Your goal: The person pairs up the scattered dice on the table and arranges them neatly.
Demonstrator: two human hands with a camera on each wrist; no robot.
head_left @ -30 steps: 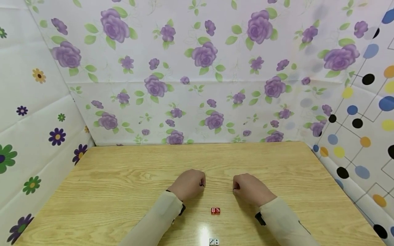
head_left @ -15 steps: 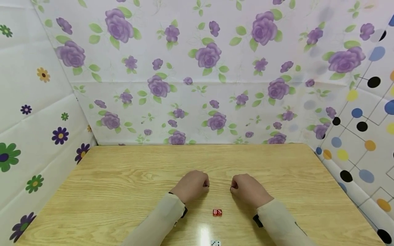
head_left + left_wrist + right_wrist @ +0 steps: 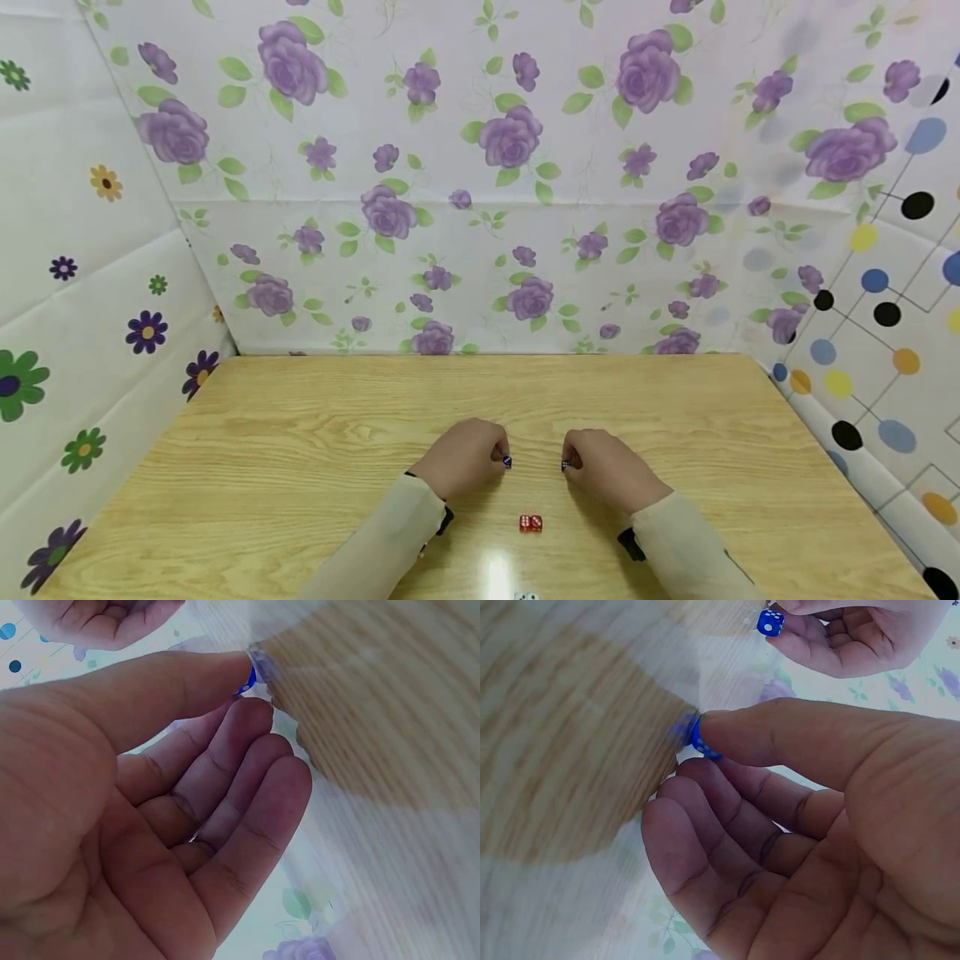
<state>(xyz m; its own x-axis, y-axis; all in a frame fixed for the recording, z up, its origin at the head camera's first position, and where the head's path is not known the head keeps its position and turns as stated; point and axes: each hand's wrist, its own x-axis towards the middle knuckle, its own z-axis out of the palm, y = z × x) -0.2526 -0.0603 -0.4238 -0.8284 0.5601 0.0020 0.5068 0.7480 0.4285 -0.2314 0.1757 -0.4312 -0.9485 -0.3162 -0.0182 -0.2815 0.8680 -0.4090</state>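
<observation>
My left hand (image 3: 465, 457) pinches a blue die (image 3: 507, 462) between thumb and index finger, low over the table. In the left wrist view the thumb hides most of this blue die (image 3: 247, 681), and the other fingers curl loosely below. Across a small gap, my right hand (image 3: 613, 468) pinches a second blue die (image 3: 566, 466) in the same way. The right wrist view has this blue die (image 3: 702, 738) at the tabletop, its reflection beside it. Two red dice (image 3: 530, 523) sit side by side on the table, nearer to me, between the forearms.
White dice (image 3: 527, 596) are cut off by the bottom edge of the head view. The wooden table (image 3: 315, 425) ends at a flowered cloth (image 3: 450, 275) at the back. Patterned cloths hang at both sides.
Both hands have come slightly closer together, and the blue dice now show more plainly at the fingertips. The head view has shifted a little; the white dice have slid lower in it.
</observation>
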